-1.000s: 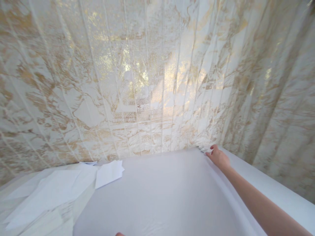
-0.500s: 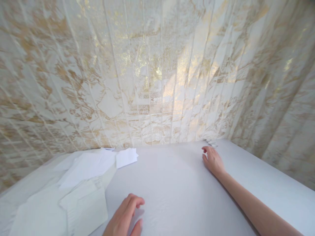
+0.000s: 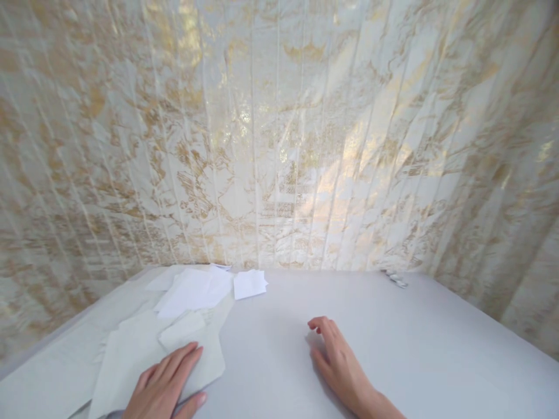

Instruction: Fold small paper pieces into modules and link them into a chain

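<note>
My left hand [image 3: 163,384] lies over the pale off-white sheets of paper [image 3: 128,349] at the left, fingers stretched out and thumb apart. Under and beside its fingertips is a squarish sheet [image 3: 212,355]; whether it presses on it I cannot tell. Over the middle of the white table [image 3: 271,361] hovers or rests my right hand [image 3: 338,361], fingers slightly bent and apart from the thumb, with nothing between them. Brighter white papers [image 3: 194,291] lie overlapping behind the left hand. A small stack of white paper pieces [image 3: 250,284] sits just right of them.
A small cluster of silvery or grey objects [image 3: 395,279] is at the table's far right edge, too small to name. Pleated curtains [image 3: 279,145] with a gold and brown pattern hang along the back and right side of the table.
My left hand has moved left onto the pale papers and its fingers have straightened. My right hand has drawn back from the small far-right objects to the table's middle. The view has shifted slightly.
</note>
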Available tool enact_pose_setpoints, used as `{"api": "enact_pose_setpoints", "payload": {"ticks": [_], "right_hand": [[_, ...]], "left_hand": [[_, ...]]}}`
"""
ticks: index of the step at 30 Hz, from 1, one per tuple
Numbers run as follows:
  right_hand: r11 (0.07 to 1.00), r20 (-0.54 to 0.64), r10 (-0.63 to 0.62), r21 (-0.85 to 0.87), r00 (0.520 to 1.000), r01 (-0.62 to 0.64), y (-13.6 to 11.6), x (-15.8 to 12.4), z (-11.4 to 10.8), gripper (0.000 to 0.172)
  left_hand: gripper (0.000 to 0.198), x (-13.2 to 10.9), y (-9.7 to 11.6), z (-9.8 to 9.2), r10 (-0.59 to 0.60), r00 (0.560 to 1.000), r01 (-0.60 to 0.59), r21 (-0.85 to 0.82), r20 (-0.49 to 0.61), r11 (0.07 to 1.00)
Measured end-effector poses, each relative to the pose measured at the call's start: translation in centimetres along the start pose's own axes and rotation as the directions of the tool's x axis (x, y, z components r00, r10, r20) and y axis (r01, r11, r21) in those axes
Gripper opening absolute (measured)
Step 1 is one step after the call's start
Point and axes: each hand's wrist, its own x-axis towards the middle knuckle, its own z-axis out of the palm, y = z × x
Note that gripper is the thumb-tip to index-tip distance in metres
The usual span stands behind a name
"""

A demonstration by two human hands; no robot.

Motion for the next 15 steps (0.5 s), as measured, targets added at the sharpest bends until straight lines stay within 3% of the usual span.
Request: {"api": "enact_pose_setpoints", "payload": {"ticks": [6, 12, 15], "right_hand": [[0.986, 0.180, -0.014, 0.165, 0.984, -0.016, -4.3, -0.8, 2.4, 0.050], [0.984, 0.253, 0.023, 0.163, 0.967, -0.066, -3.9, -1.5, 3.7, 0.057], [0.981, 0.243, 0.026, 0.181, 0.970, -0.072, -3.3, -1.8, 4.2, 0.057]], "left_hand": [[0.042, 0.6, 1.2, -2.0, -0.030, 0.999, 0.030, -0.032, -0.009, 0.999], [0.034, 0.8, 1.7, -3.0, -0.022, 1.000, 0.022, -0.015, 0.012, 1.000], [0.031, 0.9, 2.0, -3.8, 0.012, 0.997, -0.007, -0.058, 0.083, 0.998]]}}
